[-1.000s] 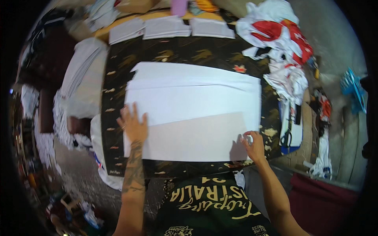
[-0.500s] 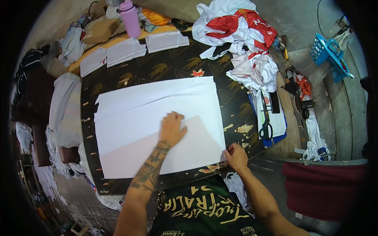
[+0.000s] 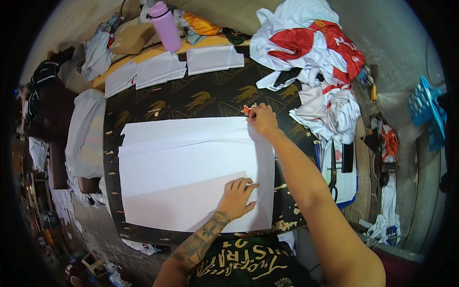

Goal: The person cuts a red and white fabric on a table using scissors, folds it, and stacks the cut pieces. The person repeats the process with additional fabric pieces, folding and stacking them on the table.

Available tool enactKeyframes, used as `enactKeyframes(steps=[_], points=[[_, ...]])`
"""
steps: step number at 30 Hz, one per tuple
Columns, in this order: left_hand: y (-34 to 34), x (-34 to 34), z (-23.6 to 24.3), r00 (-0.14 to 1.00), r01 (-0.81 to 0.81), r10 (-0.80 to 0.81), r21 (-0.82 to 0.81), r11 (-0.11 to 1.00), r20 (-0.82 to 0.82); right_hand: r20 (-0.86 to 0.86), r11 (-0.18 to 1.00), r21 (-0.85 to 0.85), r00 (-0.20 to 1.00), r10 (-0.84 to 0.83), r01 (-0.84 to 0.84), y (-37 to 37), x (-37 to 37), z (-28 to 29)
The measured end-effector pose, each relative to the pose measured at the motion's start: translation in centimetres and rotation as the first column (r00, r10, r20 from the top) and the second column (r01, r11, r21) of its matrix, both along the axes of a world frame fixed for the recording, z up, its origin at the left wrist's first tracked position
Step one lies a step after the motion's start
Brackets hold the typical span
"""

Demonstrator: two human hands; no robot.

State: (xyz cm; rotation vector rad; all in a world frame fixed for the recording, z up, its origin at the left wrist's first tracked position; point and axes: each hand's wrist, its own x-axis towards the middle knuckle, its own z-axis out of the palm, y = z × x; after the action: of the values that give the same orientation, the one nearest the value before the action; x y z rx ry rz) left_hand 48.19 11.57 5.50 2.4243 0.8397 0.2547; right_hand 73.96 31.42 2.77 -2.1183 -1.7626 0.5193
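Note:
White sheets [image 3: 181,153] lie layered on the dark, chipped board [image 3: 191,100], with a pale pinkish piece [image 3: 172,205] across their lower part. My left hand [image 3: 239,196] rests on the right part of this pale piece, fingers apart and slightly bent. My right hand [image 3: 260,119] is at the upper right corner of the white sheets, its fingers bent and pinched on the edge. Small folded white pieces [image 3: 213,60] form a row along the board's far edge.
A pink bottle [image 3: 165,28] and cardboard box [image 3: 128,39] stand at the back. Red-and-white garments [image 3: 301,43] heap at the right, above black scissors [image 3: 333,177] and a phone [image 3: 347,158]. A white stack [image 3: 81,129] sits left, a blue plastic basket [image 3: 420,107] far right.
My left hand has moved rightward from the sheets' left side to their lower right. My right hand has reached forward from the lower right to the far corner. The view has shifted.

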Motion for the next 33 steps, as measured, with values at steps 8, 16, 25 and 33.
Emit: enactKeyframes(steps=[8, 16, 25, 33], points=[[0.1, 0.0, -0.4, 0.999, -0.034, 0.037, -0.095, 0.995, 0.033, 0.109, 0.964, 0.187, 0.980, 0.170, -0.188, -1.9, -0.1, 1.1], [0.6, 0.6, 1.4, 0.991, 0.111, -0.117, -0.094, 0.989, -0.060, 0.003, 0.851, 0.470, 0.964, -0.265, 0.232, 4.2, 9.0, 3.1], [-0.2, -0.1, 2.6, 0.985, 0.005, 0.037, -0.237, 0.971, 0.169, -0.046, 0.653, 0.548, 0.798, -0.601, 0.523, 16.5, 22.5, 10.0], [0.2, -6.4, 4.7, 0.921, -0.345, 0.387, -0.370, 0.863, 0.042, 0.612, 0.945, 0.132, 0.725, -0.316, 0.301, 23.3, 26.4, 13.1]])
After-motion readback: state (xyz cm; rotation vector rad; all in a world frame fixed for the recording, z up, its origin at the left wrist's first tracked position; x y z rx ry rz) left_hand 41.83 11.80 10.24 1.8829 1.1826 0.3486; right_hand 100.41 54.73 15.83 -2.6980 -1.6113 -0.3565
